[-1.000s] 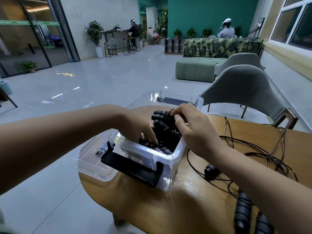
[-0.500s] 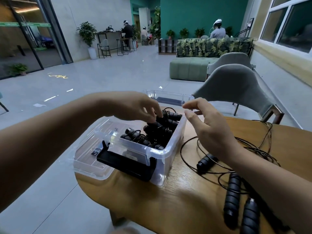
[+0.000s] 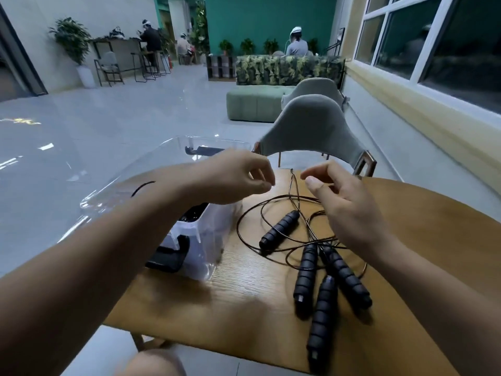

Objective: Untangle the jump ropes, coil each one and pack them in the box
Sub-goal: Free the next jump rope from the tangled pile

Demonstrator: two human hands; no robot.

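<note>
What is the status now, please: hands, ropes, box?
Left hand and right hand both empty, fingers loosely curled above the table. Tangled ropes with four handles lie beside the box. Nothing blocking.

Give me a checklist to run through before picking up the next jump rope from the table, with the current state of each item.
1. Left hand free: ok, fingers curled, nothing held.
2. Right hand free: ok, open above the cords.
3. Remaining ropes within reach: ok, four black handles lie on the table under the right hand.
4. Cords untangled: not ok, the thin cords loop and cross over each other.
5. Clear box open for packing: ok, no lid on it, black handles show inside.
6. Room left in the box: cannot tell, the left forearm hides most of it.
</note>
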